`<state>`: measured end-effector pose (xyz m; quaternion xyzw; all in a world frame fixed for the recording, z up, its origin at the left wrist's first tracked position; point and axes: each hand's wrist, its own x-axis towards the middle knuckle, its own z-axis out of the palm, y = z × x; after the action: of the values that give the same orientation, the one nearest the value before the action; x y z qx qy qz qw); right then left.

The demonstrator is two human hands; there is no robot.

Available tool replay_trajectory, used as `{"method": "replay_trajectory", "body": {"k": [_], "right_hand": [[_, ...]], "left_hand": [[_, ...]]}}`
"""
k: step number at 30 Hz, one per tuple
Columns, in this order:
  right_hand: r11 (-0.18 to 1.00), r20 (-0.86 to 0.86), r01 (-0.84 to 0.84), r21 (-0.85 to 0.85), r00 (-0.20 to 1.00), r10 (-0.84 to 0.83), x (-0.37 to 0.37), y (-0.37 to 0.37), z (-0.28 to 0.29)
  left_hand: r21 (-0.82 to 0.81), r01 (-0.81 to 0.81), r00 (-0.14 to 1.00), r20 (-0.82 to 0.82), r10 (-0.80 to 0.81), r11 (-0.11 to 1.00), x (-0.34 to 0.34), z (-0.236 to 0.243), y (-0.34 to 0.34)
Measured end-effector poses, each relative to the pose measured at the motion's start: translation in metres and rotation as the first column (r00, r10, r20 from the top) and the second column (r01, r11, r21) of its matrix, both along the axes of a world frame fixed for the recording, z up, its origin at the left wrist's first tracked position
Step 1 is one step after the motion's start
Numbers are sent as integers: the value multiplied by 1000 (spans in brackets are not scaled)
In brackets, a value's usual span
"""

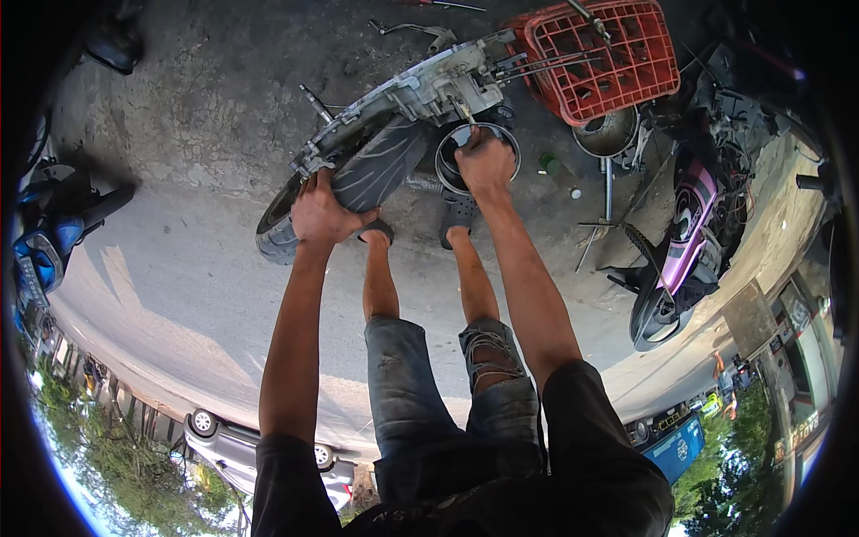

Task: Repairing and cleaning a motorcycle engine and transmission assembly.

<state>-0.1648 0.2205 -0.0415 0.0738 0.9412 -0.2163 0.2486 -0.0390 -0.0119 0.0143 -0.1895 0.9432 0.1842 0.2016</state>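
My left hand (327, 210) grips the near end of a grey metal engine casing (438, 85), its thumb spread out beside the tyre (380, 170). The casing lies along the motorcycle wheel, covering part of it. My right hand (486, 166) is closed above a round metal pot (442, 166) that holds some liquid. From its fingers a thin brush-like tool (467, 113) points up toward the casing; its tip is too small to make out. The hand hides part of the pot's inside.
A red plastic crate (667, 54) stands at the far right, a metal bowl (607, 139) just nearer. A green cap (548, 164) lies right of the pot. A purple-and-black motorcycle body (689, 224) is at right, a blue motorcycle (40, 259) at left.
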Motion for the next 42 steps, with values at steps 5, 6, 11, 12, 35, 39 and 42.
{"method": "replay_trajectory", "body": {"k": [5,6,11,12,35,39,42], "right_hand": [[984,-63,141,-108,987,-148,9,-5,-7],[985,-48,139,-104,988,-144,11,-7,-7],[987,-129,122,-104,982,-135,9,-1,-12],[993,-103,89,-74,990,-97,3,-5,-13],[999,-61,-2,-40,998,-1,-1,4,-7],[991,-71,39,-128,996,-48,4,-14,8],[998,-107,-20,-53,994,14,-23,-26,26]], "left_hand": [[-14,14,1000,12,-14,1000,4,1,1],[-13,13,1000,23,-13,1000,6,3,0],[6,-1,988,153,0,1000,-10,4,4],[6,-37,978,204,35,999,-14,5,0],[13,-130,926,358,117,991,-31,20,13],[-48,-16,992,121,22,999,-8,7,1],[-8,-57,978,202,57,998,-15,10,6]]}}
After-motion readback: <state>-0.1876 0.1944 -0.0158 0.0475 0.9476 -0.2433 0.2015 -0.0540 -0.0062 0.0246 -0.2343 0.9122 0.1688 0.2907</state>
